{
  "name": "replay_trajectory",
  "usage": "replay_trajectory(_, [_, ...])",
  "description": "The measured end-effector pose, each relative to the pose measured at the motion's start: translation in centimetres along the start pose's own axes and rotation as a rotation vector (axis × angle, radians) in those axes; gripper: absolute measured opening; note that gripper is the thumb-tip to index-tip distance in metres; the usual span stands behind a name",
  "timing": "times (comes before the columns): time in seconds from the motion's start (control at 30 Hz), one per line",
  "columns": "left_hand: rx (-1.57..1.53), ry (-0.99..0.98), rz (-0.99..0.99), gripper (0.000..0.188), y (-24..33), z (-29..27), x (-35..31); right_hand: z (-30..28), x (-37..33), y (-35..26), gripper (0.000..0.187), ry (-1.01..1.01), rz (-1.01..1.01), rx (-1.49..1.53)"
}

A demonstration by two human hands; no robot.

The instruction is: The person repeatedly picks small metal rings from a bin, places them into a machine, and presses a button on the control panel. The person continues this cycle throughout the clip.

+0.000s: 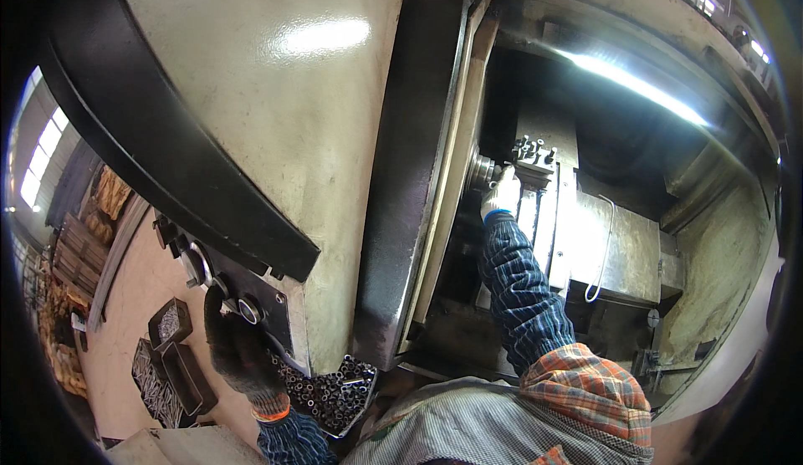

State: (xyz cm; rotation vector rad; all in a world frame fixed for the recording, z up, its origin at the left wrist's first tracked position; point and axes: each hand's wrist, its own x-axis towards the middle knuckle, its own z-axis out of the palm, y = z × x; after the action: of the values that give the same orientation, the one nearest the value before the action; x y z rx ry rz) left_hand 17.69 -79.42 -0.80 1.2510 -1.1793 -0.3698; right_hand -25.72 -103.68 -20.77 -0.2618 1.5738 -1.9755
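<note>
My right hand, in a white glove with a blue cuff, reaches into the lathe. Its fingers are closed beside the round metal chuck; whatever is between them is too small to make out. Just right of the fingertips is a tool post with several bolts standing up from it. On the left, my left hand wears a dark glove with an orange cuff. Its fingers stretch up to the control panel, close to a round knob, and no object shows in them.
Below the panel, a tray holds many small metal rings. Dark bins with metal parts stand on the floor at left. The sliding door rises between my arms. A white hose loops over the machine's metal cover at right.
</note>
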Motion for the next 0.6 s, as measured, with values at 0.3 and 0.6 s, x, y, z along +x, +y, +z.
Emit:
replay_trajectory(0.3, [-0.250, -0.021, -0.018, 0.042, 0.0, 0.2, 0.1, -1.7, -0.9, -0.9, 0.028, -0.210, 0.127, 0.097])
replay_trajectory(0.6, [0.009, 0.031, 0.104, 0.042, 0.2, 0.6, 0.0, -3.3, -0.3, -3.2, 0.022, -0.417, 0.208, -0.002])
